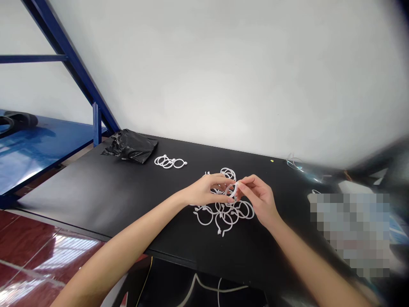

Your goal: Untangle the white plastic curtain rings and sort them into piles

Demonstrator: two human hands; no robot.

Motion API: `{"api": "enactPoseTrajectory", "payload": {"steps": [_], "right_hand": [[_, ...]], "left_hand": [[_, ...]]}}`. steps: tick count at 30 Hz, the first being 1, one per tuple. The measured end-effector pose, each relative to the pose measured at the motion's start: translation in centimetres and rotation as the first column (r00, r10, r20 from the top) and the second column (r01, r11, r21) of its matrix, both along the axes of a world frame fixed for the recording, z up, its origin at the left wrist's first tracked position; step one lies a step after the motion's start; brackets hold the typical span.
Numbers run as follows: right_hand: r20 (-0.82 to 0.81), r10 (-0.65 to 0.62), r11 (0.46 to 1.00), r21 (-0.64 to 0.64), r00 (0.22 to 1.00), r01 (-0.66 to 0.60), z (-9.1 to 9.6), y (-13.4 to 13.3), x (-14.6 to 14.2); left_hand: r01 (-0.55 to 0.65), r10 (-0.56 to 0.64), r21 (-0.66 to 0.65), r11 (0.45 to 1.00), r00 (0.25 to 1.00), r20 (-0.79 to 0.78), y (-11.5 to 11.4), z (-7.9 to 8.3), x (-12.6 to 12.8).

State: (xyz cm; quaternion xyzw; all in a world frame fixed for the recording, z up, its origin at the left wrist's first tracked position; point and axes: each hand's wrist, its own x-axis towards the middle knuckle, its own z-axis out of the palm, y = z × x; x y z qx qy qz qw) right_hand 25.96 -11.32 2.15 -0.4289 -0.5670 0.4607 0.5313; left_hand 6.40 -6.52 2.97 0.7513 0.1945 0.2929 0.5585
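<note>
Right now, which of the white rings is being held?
The white ring gripped by the left hand and right hand, over the loose pile; the others lie in that pile or the group near the black bag.

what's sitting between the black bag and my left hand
The head view shows a few white rings between the black bag and your left hand.

My left hand (209, 190) holds a white ring (232, 193); my right hand (260, 198) pinches its upper edge. Below lies a pile of rings (225, 209) on the black table (96, 192), and farther left, more rings (168, 162) near a bag (134, 147).
</note>
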Motion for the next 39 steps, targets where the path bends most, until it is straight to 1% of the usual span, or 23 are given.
{"api": "enactPoseTrajectory", "payload": {"steps": [3,6,10,13,15,20,23,25,26,27,28,29,30,31,32,33,34,35,37,39], "right_hand": [[-0.003,0.018,1.0,-0.021,1.0,-0.018,-0.1,0.1,-0.1],[-0.023,0.038,0.998,-0.054,0.999,-0.039,-0.2,0.2,-0.1],[-0.112,0.039,0.991,-0.122,0.993,-0.053,-0.3,0.3,0.0],[-0.18,0.036,0.981,-0.184,0.983,-0.07,-0.1,0.3,0.0],[-0.199,0.037,0.976,-0.202,0.979,-0.078,0.0,0.3,0.1],[-0.181,0.028,0.977,-0.203,0.983,-0.065,0.2,0.2,0.1],[-0.165,0.02,0.979,-0.197,0.986,-0.053,0.1,0.2,0.1],[-0.157,0.007,0.983,-0.178,0.988,-0.036,0.0,0.3,0.0],[-0.159,-0.005,0.985,-0.169,0.987,-0.023,-0.1,0.3,0.1],[-0.164,-0.021,0.986,-0.164,0.986,-0.006,-0.2,0.4,0.1],[-0.17,-0.041,0.987,-0.162,0.985,0.013,-0.2,0.5,0.1],[-0.177,-0.065,0.986,-0.162,0.982,0.036,-0.3,0.6,0.2],[-0.181,-0.089,0.985,-0.162,0.979,0.06,-0.4,0.7,0.2],[-0.182,-0.115,0.983,-0.159,0.977,0.086,-0.5,0.8,0.3],[-0.18,-0.137,0.982,-0.157,0.974,0.109,-0.5,0.9,0.4],[-0.177,-0.153,0.98,-0.156,0.972,0.126,-0.6,0.9,0.5],[-0.172,-0.163,0.978,-0.156,0.971,0.137,-0.7,0.9,0.5],[-0.167,-0.168,0.977,-0.157,0.971,0.142,-0.7,0.9,0.6],[-0.159,-0.171,0.977,-0.157,0.972,0.146,-0.8,0.9,0.6],[-0.155,-0.174,0.976,-0.155,0.972,0.15,-0.9,1.0,0.7]], "left_hand": [[0.012,-0.012,-0.02,1.0,1.0,-0.009,0.2,-0.2,-0.1],[0.054,-0.055,-0.04,0.998,0.998,-0.024,0.3,-0.2,-0.1],[0.101,-0.103,-0.052,0.994,0.994,-0.038,0.2,0.1,-0.2],[0.108,-0.109,-0.026,0.994,0.994,-0.027,0.3,0.3,-0.3],[0.1,-0.1,-0.011,0.995,0.995,-0.027,0.3,0.4,-0.4],[0.068,-0.066,0.017,0.998,0.994,-0.089,0.1,0.5,-0.3],[0.075,-0.072,0.036,0.997,0.995,-0.073,0.1,0.4,-0.1],[0.045,-0.039,0.083,0.996,0.997,-0.073,0.4,0.5,-0.4],[-0.003,0.015,0.136,0.991,0.996,-0.085,0.8,0.5,-0.7],[-0.084,0.109,0.214,0.973,0.988,-0.105,1.3,0.5,-1.3],[-0.19,0.241,0.315,0.93,0.962,-0.131,2.0,0.4,-2.1],[-0.293,0.393,0.433,0.853,0.906,-0.16,2.7,0.4,-3.0],[-0.387,0.555,0.548,0.741,0.813,-0.177,3.5,0.2,-4.1],[-0.421,0.684,0.653,0.63,0.698,-0.21,4.3,0.0,-5.2],[-0.399,0.759,0.721,0.566,0.594,-0.267,5.1,-0.2,-6.4],[-0.362,0.789,0.752,0.551,0.518,-0.33,5.8,-0.5,-7.4],[-0.327,0.785,0.75,0.575,0.477,-0.394,6.3,-0.9,-8.3],[-0.306,0.77,0.736,0.604,0.46,-0.441,6.8,-1.2,-9.0],[-0.289,0.735,0.7,0.653,0.465,-0.493,7.3,-1.7,-9.8],[-0.295,0.723,0.684,0.667,0.477,-0.5,7.4,-2.0,-9.9]]}}
